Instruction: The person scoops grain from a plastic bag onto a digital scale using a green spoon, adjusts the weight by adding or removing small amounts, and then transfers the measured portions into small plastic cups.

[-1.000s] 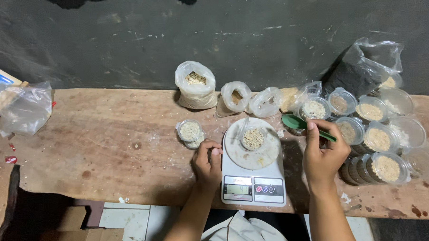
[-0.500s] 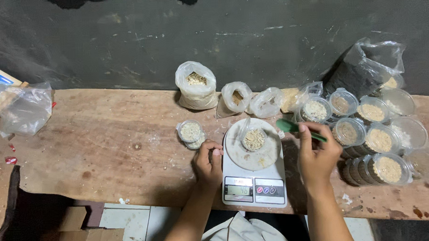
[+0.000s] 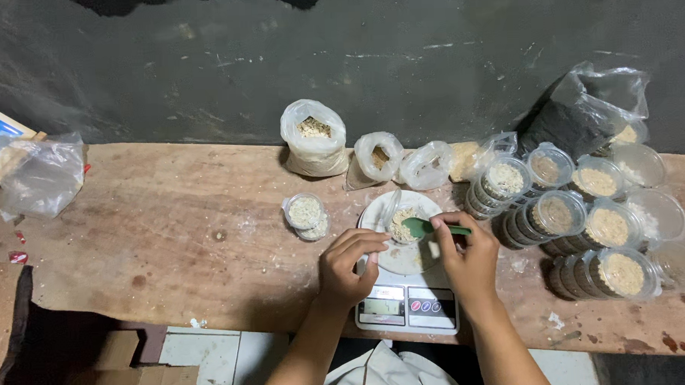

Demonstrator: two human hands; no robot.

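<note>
My right hand (image 3: 466, 260) pinches a green spoon (image 3: 427, 227) over the cup (image 3: 401, 224) on the scale (image 3: 407, 308); my left hand (image 3: 349, 264) lies loosely open beside it, clear bags (image 3: 314, 140) behind.

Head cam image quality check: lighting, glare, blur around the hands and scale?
Head view: dim, even light, dark wall, soft shadows only. Slight glare on the clear plastic bags and cup rims. Left hand, right hand and green scoop over the scale are fairly sharp, with no obvious motion blur. Scale display is too small to read. Mild wide-angle bend at the table edge.
</note>
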